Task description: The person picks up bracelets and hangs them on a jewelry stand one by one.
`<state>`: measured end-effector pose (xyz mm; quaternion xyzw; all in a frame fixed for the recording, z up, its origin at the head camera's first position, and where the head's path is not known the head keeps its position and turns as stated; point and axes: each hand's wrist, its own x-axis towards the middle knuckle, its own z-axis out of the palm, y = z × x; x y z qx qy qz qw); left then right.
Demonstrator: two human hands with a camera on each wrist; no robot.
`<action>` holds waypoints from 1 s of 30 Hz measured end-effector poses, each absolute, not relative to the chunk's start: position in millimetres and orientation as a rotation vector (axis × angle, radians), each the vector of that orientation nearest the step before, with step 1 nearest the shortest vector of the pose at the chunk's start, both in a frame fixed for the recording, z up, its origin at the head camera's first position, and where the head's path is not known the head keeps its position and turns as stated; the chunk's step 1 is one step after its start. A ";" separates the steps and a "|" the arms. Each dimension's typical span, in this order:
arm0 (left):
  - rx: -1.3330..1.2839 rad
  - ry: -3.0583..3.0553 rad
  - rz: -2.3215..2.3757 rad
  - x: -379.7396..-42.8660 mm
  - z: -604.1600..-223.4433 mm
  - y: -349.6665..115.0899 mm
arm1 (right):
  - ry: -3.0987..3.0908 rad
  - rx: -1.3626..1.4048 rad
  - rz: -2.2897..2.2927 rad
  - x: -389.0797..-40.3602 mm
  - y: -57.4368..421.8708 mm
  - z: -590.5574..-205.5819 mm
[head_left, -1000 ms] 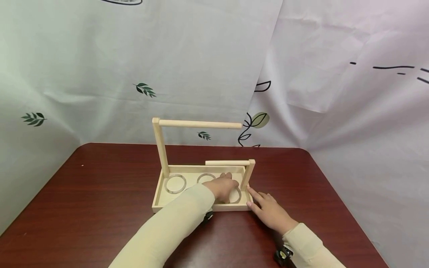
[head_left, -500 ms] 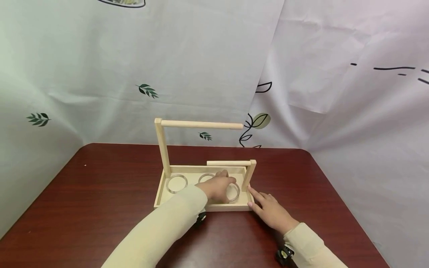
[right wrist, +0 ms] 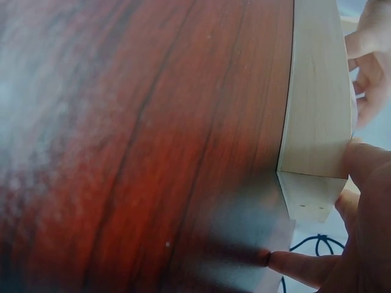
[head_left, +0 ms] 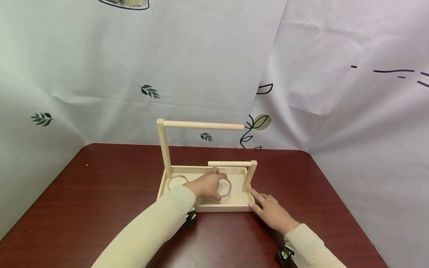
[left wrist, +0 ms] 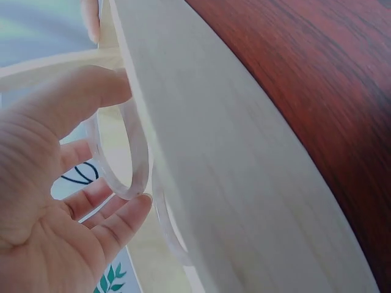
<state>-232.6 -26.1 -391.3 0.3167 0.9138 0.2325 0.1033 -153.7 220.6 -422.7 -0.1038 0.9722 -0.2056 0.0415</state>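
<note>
My left hand reaches into a shallow pale wooden tray, thumb and fingertips at opposite sides of a clear, bangle-like ring. In the left wrist view, this ring stands tilted between thumb and fingers, and a second clear ring lies in the tray below it. Another bangle-like ring lies at the tray's left end, partly covered by the left forearm. At the tray's right front corner, my right hand rests with fairly straight fingers touching the wood; one finger reaches down to the tabletop.
A tall post with a long horizontal rod rises from the tray's left end. A shorter post with a shorter rod stands at the right. Around the tray lies the reddish-brown tabletop, with printed cloth behind.
My left hand has moved left across the tray, and the clear ring at its fingers has come from near the right post toward the middle. The right hand stays at the corner.
</note>
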 end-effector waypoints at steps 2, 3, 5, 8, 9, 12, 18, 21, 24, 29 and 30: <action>0.920 2.694 0.714 -232.8 -390.6 -29.6 | 2.971 -0.318 -0.632 -153.5 220.6 -422.8; 0.906 2.689 0.734 -232.8 -390.3 -31.6 | 2.970 -0.321 -0.634 -153.5 220.5 -422.9; 0.885 2.686 0.769 -232.7 -389.6 -35.9 | 2.968 -0.321 -0.635 -153.3 220.1 -422.9; 0.858 2.687 0.806 -233.5 -390.6 -42.6 | 2.965 -0.319 -0.639 -152.9 219.4 -422.8; 0.851 2.689 0.816 -233.6 -390.7 -44.8 | 2.964 -0.317 -0.640 -152.7 219.4 -422.8; 0.818 2.709 0.834 -234.7 -392.6 -50.2 | 2.959 -0.313 -0.642 -152.2 219.8 -423.1; 0.762 2.733 0.914 -234.7 -389.8 -58.3 | 2.959 -0.304 -0.640 -151.8 222.0 -423.4; 0.748 2.730 0.966 -234.0 -387.0 -63.4 | 2.965 -0.309 -0.631 -152.0 222.7 -423.1; 0.728 2.730 0.998 -233.0 -384.4 -69.4 | 2.968 -0.313 -0.617 -152.2 222.9 -422.9; 0.702 2.744 1.040 -232.4 -382.3 -79.3 | 2.974 -0.315 -0.612 -152.4 222.7 -423.2; 0.701 2.749 1.047 -232.6 -381.9 -81.0 | 2.975 -0.316 -0.614 -152.4 222.6 -423.1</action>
